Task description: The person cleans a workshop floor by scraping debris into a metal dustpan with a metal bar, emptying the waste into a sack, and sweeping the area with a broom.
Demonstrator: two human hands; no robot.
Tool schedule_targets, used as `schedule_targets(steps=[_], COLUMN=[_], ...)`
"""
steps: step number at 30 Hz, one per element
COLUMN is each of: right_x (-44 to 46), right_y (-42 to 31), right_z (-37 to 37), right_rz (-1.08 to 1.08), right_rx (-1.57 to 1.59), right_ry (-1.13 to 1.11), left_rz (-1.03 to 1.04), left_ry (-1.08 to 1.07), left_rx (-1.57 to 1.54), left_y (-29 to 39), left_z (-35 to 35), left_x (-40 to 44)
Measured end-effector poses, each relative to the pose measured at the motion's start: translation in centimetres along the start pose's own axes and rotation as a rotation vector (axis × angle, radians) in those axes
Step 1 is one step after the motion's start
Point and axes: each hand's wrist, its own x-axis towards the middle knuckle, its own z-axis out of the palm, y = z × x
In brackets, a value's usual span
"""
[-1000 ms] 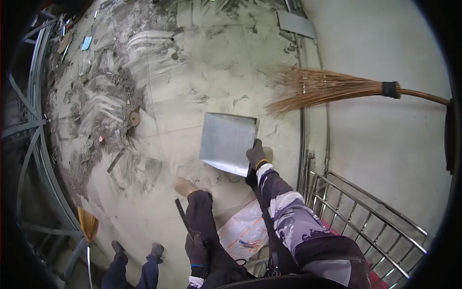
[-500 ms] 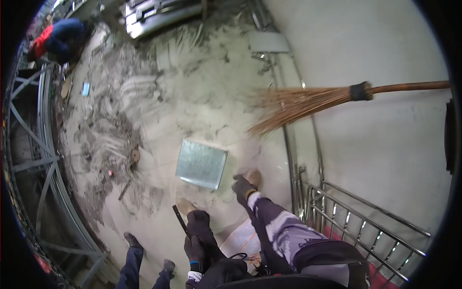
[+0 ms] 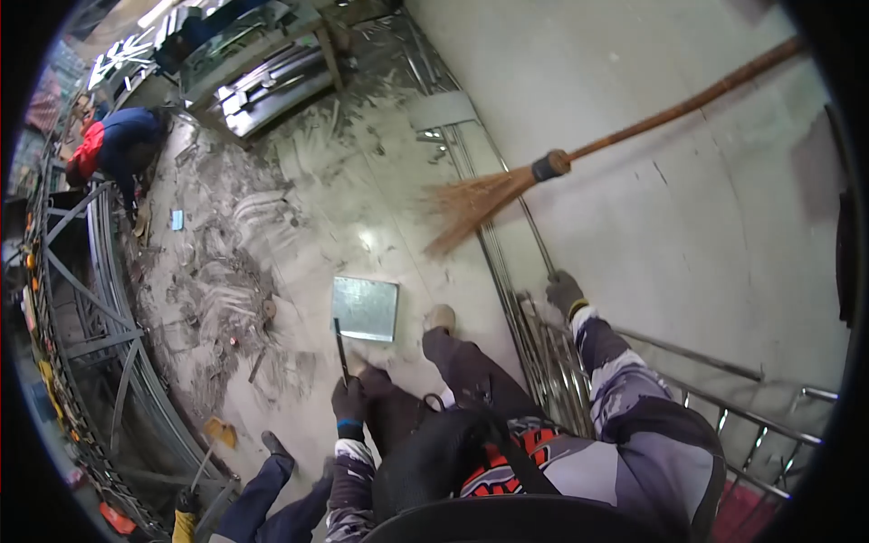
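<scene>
My left hand [image 3: 348, 404], in a dark glove, is closed round a thin dark bar [image 3: 340, 348] that points up and away from me. My right hand [image 3: 564, 291], also gloved, reaches out beside the wall. Its fingers look curled at the lower end of a long thin metal pipe [image 3: 525, 210], though part of the grip is hidden. A square, shallow sheet-metal piece [image 3: 365, 309] lies on the floor just ahead of my feet.
A straw broom [image 3: 493, 204] stretches across the wall side. Bare pipes [image 3: 543, 362] and a metal railing [image 3: 724, 416] stand at right. Grey dust and scraps cover the floor. One person [image 3: 127, 149] bends at upper left; another's legs [image 3: 267, 484] show at lower left, near a steel frame [image 3: 113, 299].
My right hand has gone from beside my knee out to the pipes at the right. The left hand still holds the bar, now raised more upright. The view has turned and tilted up.
</scene>
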Motion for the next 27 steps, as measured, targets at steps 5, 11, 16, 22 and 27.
schedule_targets(steps=[5,11,16,22,27], right_x=[-3.3,-9.4,-15.4,-10.3,-4.8], right_y=[-9.2,-5.5,-9.5,5.1,-12.4], right_z=[-2.8,1.6,-2.4,-2.7,-13.0], right_rz=[0.243,-0.039,0.226,0.043,0.078], right_rx=[0.105,0.003,-0.128,-0.004,0.66], right_ry=[-0.046,-0.121,-0.294,0.025,0.209], left_rz=[0.037,-0.023,-0.044,0.026,0.041], left_ry=[0.006,0.01,0.072,0.142,0.158], left_rx=[-0.051,0.185,0.193,0.382,0.533], left_y=[-0.7,1.0,3.3,2.7,3.8], left_z=[-1.6,-4.5,-6.3,-8.4,-7.1], left_x=[-0.2,-2.3,-3.1,-1.8,-2.9])
